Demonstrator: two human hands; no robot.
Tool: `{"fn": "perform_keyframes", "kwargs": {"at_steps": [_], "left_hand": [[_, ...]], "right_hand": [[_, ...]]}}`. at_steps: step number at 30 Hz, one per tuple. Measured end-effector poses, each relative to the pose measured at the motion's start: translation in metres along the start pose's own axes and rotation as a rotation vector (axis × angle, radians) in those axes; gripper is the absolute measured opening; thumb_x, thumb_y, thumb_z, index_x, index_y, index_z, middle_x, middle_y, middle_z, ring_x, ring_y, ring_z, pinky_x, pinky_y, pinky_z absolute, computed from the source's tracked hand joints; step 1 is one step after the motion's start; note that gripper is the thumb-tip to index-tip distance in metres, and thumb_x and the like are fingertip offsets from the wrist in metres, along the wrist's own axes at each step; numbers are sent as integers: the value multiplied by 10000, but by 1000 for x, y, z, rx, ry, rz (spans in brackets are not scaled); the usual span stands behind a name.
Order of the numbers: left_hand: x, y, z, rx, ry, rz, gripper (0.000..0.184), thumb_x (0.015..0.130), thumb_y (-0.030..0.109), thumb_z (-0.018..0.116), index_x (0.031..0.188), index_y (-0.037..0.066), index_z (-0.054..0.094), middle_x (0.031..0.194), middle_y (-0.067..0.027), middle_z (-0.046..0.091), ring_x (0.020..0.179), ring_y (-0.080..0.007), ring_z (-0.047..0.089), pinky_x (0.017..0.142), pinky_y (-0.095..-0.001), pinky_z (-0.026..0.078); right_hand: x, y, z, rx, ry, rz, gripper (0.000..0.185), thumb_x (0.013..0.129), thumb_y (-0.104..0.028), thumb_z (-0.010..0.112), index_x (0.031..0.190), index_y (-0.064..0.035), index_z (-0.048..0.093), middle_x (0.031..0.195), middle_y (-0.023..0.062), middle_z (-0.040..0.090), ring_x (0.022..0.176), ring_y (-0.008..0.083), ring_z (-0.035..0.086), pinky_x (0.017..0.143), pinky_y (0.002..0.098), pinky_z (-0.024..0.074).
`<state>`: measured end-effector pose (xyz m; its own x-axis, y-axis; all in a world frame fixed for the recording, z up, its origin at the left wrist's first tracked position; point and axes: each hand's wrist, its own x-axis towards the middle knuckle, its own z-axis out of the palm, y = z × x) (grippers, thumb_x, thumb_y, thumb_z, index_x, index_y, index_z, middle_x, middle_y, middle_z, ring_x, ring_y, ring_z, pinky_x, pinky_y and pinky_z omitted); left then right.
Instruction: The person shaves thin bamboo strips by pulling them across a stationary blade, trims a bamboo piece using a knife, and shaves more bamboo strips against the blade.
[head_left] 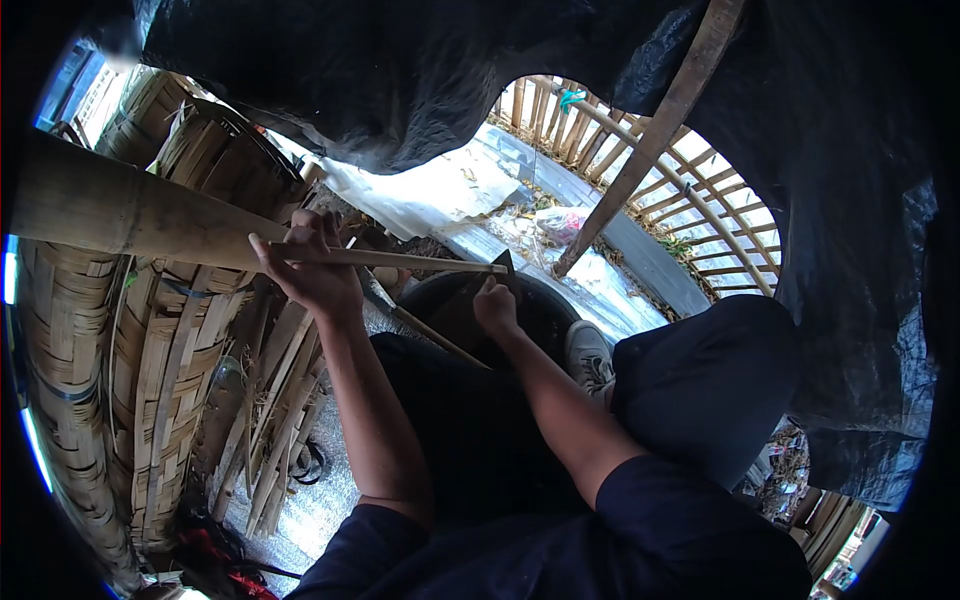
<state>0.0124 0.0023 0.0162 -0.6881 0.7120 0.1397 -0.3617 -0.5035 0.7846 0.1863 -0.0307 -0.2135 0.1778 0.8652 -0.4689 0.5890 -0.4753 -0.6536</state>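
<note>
My left hand [322, 268] is closed around a pale bamboo strip [410, 261], near the strip's left end. The strip runs nearly level to the right, and its far end meets a dark blade, seemingly of a knife [507, 262]. My right hand [495, 305] is closed in a fist just below that blade, with the handle hidden inside it. Under both hands sits a round black tub [545, 297]. A thin stick [440, 338] slants down between my forearms.
A thick bamboo pole [130, 212] juts in from the left, beside woven bamboo baskets [170, 400]. Split bamboo pieces [275, 430] lean below. A slanting wooden post [650, 145], black plastic sheeting [840, 200] and a bamboo fence [715, 205] stand ahead. My shoe [590, 355] rests beside the tub.
</note>
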Motion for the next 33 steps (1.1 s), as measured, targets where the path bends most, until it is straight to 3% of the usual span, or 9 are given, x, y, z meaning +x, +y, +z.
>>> {"fn": "perform_keyframes", "kwargs": {"at_steps": [3, 5, 8, 11, 14, 16, 22, 28, 33], "left_hand": [[-8, 3, 11, -149, -30, -69, 678, 892, 675, 310, 520, 108, 333, 568, -18, 333, 689, -181, 431, 517, -267, 373], [-8, -6, -4, -348, -361, -104, 683, 842, 713, 365, 541, 101, 344, 570, -20, 322, 638, -184, 428, 532, -297, 417], [4, -15, -31, -507, -662, -273, 640, 824, 696, 415, 563, 117, 333, 561, -10, 288, 524, -143, 336, 464, -270, 324], [-7, -6, -11, -450, -293, -265, 598, 863, 659, 400, 579, 140, 311, 542, 13, 243, 466, -109, 186, 428, -259, 177], [-2, -7, -21, -334, -259, -153, 572, 886, 634, 384, 583, 157, 298, 526, 29, 217, 480, -102, 108, 450, -275, 95], [-2, -7, -22, -326, -261, -133, 569, 892, 629, 378, 585, 158, 295, 522, 32, 204, 478, -102, 113, 445, -276, 104], [0, -10, -13, -263, -173, -93, 560, 915, 605, 355, 590, 160, 260, 522, 39, 160, 476, -95, 112, 438, -282, 111], [1, -8, -18, -253, -199, -85, 560, 922, 603, 338, 585, 162, 258, 522, 43, 154, 473, -98, 108, 438, -284, 107], [8, -13, -24, -257, -57, -80, 561, 918, 613, 336, 589, 163, 274, 520, 43, 165, 467, -96, 113, 436, -283, 104]], "right_hand": [[-13, -27, -15, 41, 34, -84, 542, 973, -345, 304, 848, 76, 622, 848, 320, 616, 889, 453, 601, 822, 507, 470], [-19, -37, -22, 32, 35, -124, 529, 971, -345, 306, 859, 66, 619, 847, 308, 622, 889, 453, 600, 817, 508, 474], [-29, -51, -23, 79, 78, -143, 490, 968, -335, 334, 844, 52, 608, 830, 295, 626, 869, 447, 605, 800, 511, 478], [-29, -52, -22, 128, 90, -274, 479, 971, -319, 333, 807, 37, 608, 810, 289, 628, 838, 446, 612, 777, 510, 489], [-8, -7, -16, 4, 94, -356, 456, 971, -294, 340, 785, 20, 614, 783, 283, 626, 799, 439, 617, 750, 515, 496], [1, 18, -26, -183, 73, -110, 458, 973, -286, 340, 752, 5, 617, 745, 267, 627, 753, 431, 626, 726, 508, 509], [-19, -28, -7, 2, 193, -449, 517, 979, -306, 284, 735, -5, 627, 760, 248, 646, 760, 410, 646, 740, 481, 524], [22, 29, -27, -214, 65, -201, 504, 977, -306, 308, 717, -9, 623, 733, 255, 636, 733, 422, 637, 718, 491, 522], [-17, -33, -21, -58, 110, -364, 545, 978, -342, 293, 750, 20, 632, 724, 281, 622, 773, 423, 633, 745, 485, 516]]}}
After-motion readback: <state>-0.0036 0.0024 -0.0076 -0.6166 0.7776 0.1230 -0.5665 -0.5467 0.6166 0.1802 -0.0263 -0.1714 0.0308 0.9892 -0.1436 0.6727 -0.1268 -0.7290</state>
